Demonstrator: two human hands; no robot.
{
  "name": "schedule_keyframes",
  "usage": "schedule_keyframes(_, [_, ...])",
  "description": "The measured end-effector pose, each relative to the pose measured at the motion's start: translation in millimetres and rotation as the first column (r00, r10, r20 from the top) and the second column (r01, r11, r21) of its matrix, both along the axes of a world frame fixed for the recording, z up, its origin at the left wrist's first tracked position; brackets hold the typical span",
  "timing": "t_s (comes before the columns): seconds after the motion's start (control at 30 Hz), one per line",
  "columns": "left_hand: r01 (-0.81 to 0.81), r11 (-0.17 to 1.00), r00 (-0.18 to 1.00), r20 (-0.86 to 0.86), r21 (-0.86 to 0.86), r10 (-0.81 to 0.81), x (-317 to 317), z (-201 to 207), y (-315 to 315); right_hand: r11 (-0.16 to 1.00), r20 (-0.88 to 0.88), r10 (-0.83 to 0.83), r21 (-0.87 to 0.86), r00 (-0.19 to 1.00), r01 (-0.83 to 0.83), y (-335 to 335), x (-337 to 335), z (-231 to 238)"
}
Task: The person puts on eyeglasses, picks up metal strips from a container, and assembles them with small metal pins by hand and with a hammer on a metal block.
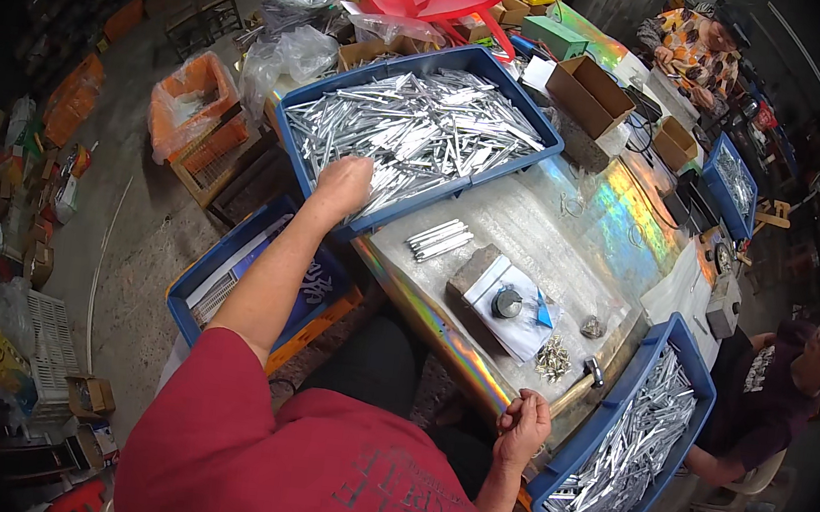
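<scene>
My left hand (345, 185) reaches over the near left side of a large blue bin (374, 214) heaped with slim silver metal strips (423, 128). Its fingers are curled down at the strips, and what they hold is hidden. My right hand (523, 426) is at the table's near edge with fingers pinched together; anything in them is too small to make out. Between the hands, several silver strips (439, 240) lie side by side on the table. Past my right hand are small brass-coloured parts (552, 358) in a pile and a hammer (595, 371).
A block topped with white paper (524, 339) carries a dark round piece (506, 302) and a blue triangular piece (544, 310). Another blue bin (564, 450) of strips stands right. Two people (697, 46) (776, 385) sit around the table. An orange-lined crate (191, 103) stands left.
</scene>
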State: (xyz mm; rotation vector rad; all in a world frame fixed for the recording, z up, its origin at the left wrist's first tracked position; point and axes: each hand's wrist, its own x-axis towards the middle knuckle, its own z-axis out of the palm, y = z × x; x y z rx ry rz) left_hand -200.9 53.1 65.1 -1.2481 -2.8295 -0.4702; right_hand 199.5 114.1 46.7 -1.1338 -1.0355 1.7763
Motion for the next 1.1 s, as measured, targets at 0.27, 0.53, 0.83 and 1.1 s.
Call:
schedule_keyframes(0.27, [-0.022, 0.911, 0.978, 0.199, 0.412, -0.067, 5.0, 33.4, -5.4, 1.0, 0.001, -0.006, -0.014, 1.0, 0.006, -0.3, 1.1, -2.3])
schedule_keyframes(0.53, [-0.213, 0.602, 0.703, 0.549, 0.77, -0.453, 54.4, 85.4, -3.0, 1.0, -0.017, -0.003, -0.017, 1.0, 0.003, -3.3, -2.0, 1.4])
schedule_keyframes(0.83, [-0.325, 0.727, 0.15, 0.792, 0.605, -0.592, 151.6, 44.5, 17.7, 0.952, 0.135, 0.275, 0.102, 0.952, -0.289, -15.1, -29.5, 27.5])
schedule_keyframes(1.1, [-0.332, 0.777, -0.058, 0.811, 0.535, -0.583, 206.1, 20.7, 24.9, 0.873, -0.065, 0.465, -0.13, 0.883, -0.469, -15.7, -25.1, 21.5])
